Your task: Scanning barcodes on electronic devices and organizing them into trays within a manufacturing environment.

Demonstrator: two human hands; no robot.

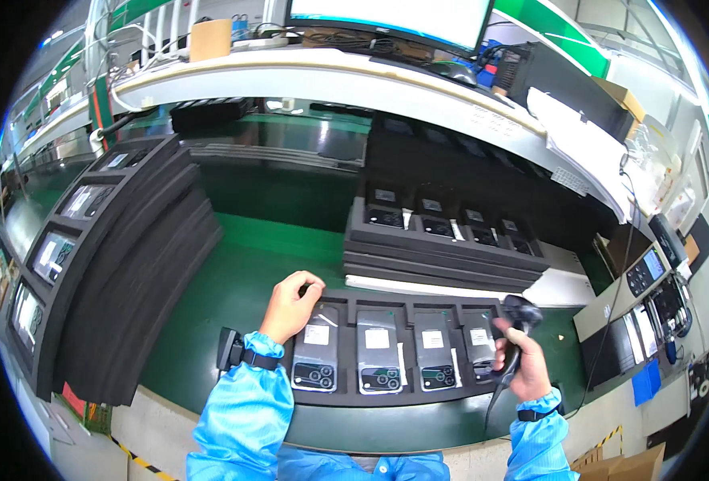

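In front of me lies a black foam tray [408,353] with several phones in its slots, each with a white label and a three-lens camera block. My left hand [290,305] is curled closed at the tray's far left corner, beside the leftmost phone [316,337]; whatever its fingers may hold is hidden. A black handheld barcode scanner [521,314] is gripped in my right hand [526,361], its head above the tray's right end. Below it, the rightmost phone [477,335] is partly covered by the hand and scanner.
Behind the tray stands a stack of foam trays [443,256] with phones in the top one. A taller tray stack [130,280] rises at the left. A shelf [330,68] with a monitor [394,20] spans the back. At the right sits a label printer [643,276].
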